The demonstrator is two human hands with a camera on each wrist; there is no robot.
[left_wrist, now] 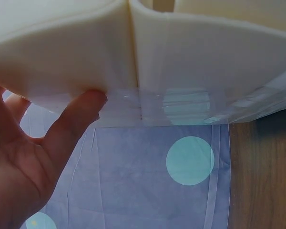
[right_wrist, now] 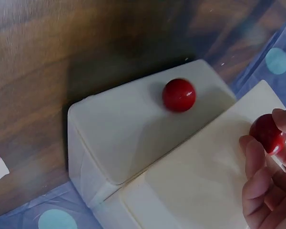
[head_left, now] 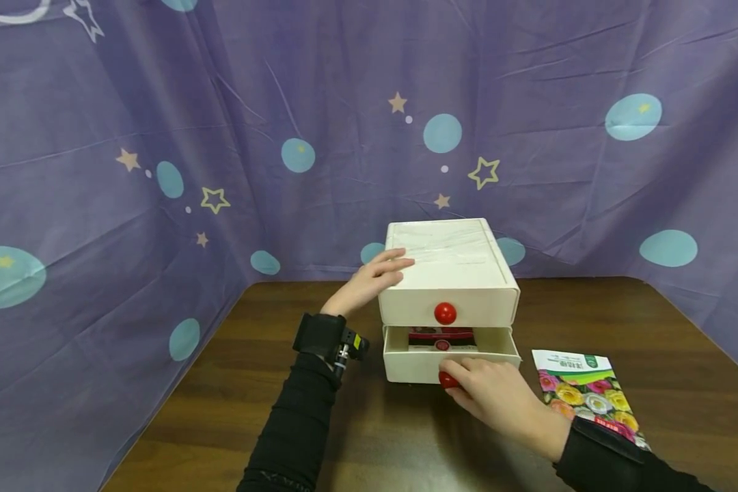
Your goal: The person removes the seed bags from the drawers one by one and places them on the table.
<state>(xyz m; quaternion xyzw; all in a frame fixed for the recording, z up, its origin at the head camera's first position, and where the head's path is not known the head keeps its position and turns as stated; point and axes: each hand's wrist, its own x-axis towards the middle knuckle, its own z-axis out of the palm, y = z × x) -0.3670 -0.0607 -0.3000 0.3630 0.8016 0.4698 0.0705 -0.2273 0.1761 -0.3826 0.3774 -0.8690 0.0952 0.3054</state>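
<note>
A white two-drawer box [head_left: 443, 256] stands on the table, with a red ball knob [head_left: 445, 313] on its closed upper drawer. The lower drawer [head_left: 415, 367] is pulled partway out, and a dark red packet [head_left: 421, 335] lies inside it. My right hand [head_left: 504, 400] pinches the lower drawer's red knob [right_wrist: 267, 132] between thumb and fingers. On the box's left side, my left hand [head_left: 369, 280] rests with its fingers extended over the top edge. In the left wrist view its thumb [left_wrist: 81, 112] lies against the white side wall.
A flower-printed seed packet [head_left: 587, 393] lies on the wooden table [head_left: 221, 410], right of the box and near my right wrist. A purple curtain [head_left: 357, 137] with stars and blue dots hangs behind the table and along its left side.
</note>
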